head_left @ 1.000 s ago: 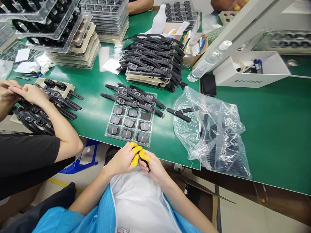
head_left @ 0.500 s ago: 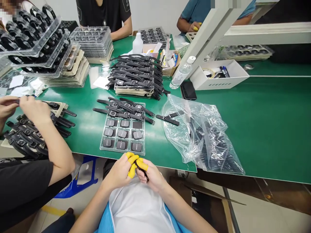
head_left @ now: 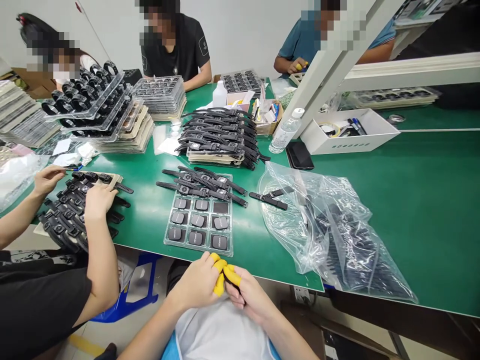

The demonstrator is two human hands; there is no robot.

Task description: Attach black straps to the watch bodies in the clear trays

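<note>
Pinching a small black piece (head_left: 233, 286) between them, the left hand (head_left: 202, 282) and the right hand (head_left: 254, 296) met above the person's lap, just short of the near edge of the green table (head_left: 405, 230). Both were drawn in narrow, fingertips together, with yellow finger covers (head_left: 219, 285) on several of them. The piece showed as a dark strip beneath the right hand's fingers; the rest was hidden, so its full shape could not be told.

Straight ahead of the left hand, near but apart, lay a clear tray (head_left: 230, 239) with eight grey squares (head_left: 197, 220) in its compartments. Several black watches (head_left: 204, 192) lay across its far end. Ahead and to the right of the right hand, two loose straps (head_left: 275, 202) overlapped a clear plastic bag (head_left: 348, 200). A tall watch pile (head_left: 217, 135) stood beyond the tray. Well to the left of both hands, a co-worker's hand (head_left: 98, 200) rested at another watch batch (head_left: 71, 210).
</note>
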